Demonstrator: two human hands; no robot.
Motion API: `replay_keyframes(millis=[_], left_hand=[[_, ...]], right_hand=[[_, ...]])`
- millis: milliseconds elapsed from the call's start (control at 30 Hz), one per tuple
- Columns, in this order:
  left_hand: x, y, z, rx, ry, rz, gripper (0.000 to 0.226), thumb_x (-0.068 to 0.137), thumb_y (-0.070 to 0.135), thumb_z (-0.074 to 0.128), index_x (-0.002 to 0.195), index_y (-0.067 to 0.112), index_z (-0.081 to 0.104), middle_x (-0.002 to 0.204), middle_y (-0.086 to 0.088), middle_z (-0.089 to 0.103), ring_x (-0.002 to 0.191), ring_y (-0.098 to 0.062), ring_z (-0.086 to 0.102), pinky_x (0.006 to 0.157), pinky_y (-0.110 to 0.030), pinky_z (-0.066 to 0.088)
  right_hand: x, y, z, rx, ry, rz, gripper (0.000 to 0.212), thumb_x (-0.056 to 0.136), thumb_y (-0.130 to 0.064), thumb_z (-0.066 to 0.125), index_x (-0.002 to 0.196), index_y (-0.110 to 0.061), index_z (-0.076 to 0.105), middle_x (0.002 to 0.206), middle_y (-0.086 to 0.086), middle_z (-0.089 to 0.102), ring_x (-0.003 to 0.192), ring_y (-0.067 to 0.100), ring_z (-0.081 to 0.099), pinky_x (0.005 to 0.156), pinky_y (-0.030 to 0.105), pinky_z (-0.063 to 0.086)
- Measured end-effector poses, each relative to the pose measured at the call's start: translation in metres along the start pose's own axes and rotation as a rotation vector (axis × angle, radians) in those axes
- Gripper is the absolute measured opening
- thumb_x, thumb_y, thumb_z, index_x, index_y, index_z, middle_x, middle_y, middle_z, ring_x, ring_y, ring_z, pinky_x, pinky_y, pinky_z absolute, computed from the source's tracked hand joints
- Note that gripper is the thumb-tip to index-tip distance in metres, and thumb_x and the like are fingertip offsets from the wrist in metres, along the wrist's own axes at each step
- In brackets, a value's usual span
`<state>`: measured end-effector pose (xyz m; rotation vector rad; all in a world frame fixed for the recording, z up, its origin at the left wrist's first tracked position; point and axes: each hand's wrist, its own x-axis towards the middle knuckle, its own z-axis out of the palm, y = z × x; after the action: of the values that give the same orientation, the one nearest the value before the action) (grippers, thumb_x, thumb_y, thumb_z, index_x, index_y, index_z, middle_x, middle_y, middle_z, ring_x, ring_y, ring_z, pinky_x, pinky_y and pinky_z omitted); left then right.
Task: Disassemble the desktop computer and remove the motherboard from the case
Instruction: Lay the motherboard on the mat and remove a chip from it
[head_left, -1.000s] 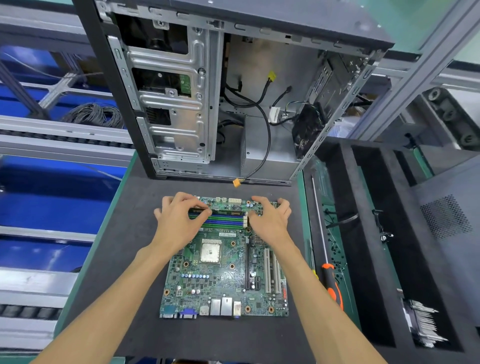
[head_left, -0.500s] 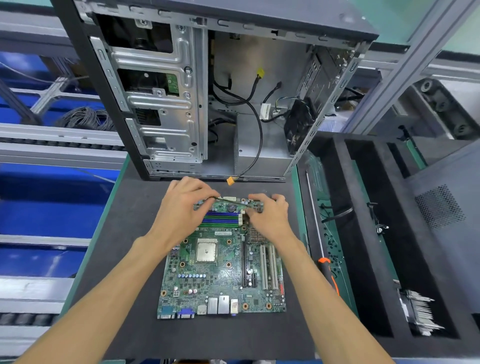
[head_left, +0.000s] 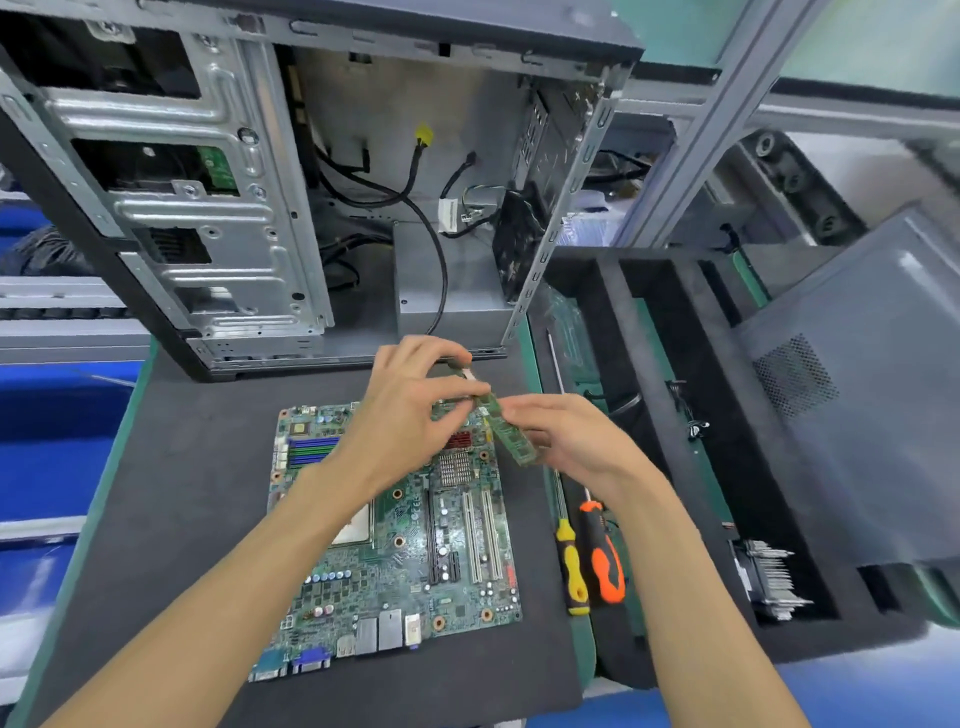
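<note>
Both hands, left (head_left: 410, 415) and right (head_left: 566, 441), grip what looks like one memory stick (head_left: 511, 434) above one motherboard (head_left: 395, 545).

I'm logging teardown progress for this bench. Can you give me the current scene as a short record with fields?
motherboard: out of the case, flat on the dark mat
memory module: lifted clear of the board, held by both hands
left hand: pinches the module's far end
right hand: holds its near end
case: open, behind the board, cables loose inside
screwdrivers: two, right of the board
</note>
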<state>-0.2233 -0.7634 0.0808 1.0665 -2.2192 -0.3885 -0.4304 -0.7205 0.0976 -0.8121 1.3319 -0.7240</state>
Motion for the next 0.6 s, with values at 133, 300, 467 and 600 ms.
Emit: replay_keyframes(millis=[133, 300, 467, 600], left_hand=[[0.001, -0.005, 0.024, 0.011, -0.119, -0.237, 0.035, 0.087, 0.02, 0.072, 0.121, 0.029, 0.068, 0.12, 0.007, 0.056, 0.116, -0.015, 0.046, 0.105, -0.036, 0.027], [-0.003, -0.007, 0.041, 0.016, -0.235, -0.292, 0.021, 0.092, 0.021, 0.065, 0.109, 0.033, 0.069, 0.111, 0.014, 0.055, 0.112, -0.009, 0.043, 0.088, -0.025, 0.018], [-0.001, -0.005, 0.047, 0.015, -0.273, -0.303, 0.017, 0.093, 0.023, 0.064, 0.105, 0.034, 0.069, 0.11, 0.014, 0.056, 0.11, -0.008, 0.043, 0.086, -0.024, 0.017], [0.002, -0.005, 0.049, -0.001, -0.283, -0.303, 0.015, 0.094, 0.023, 0.064, 0.104, 0.033, 0.069, 0.11, 0.013, 0.055, 0.111, -0.008, 0.043, 0.092, -0.026, 0.02]], right_hand=[[0.015, 0.02, -0.015, -0.117, 0.413, -0.001, 0.01, 0.091, -0.012, 0.071, 0.101, -0.011, 0.07, 0.075, 0.002, 0.064, 0.055, 0.01, 0.056, 0.054, 0.025, 0.052], [0.041, 0.032, -0.032, -0.286, 0.61, -0.05, 0.011, 0.09, -0.018, 0.072, 0.101, -0.018, 0.069, 0.081, 0.002, 0.069, 0.069, 0.02, 0.066, 0.079, 0.045, 0.06], [0.06, 0.029, -0.041, -0.428, 0.687, -0.108, 0.012, 0.091, -0.022, 0.071, 0.104, -0.022, 0.07, 0.077, -0.004, 0.069, 0.068, 0.015, 0.067, 0.066, 0.031, 0.057], [0.072, 0.023, -0.041, -0.492, 0.703, -0.12, 0.011, 0.091, -0.022, 0.07, 0.102, -0.022, 0.069, 0.079, -0.009, 0.067, 0.071, 0.008, 0.065, 0.064, 0.024, 0.051]])
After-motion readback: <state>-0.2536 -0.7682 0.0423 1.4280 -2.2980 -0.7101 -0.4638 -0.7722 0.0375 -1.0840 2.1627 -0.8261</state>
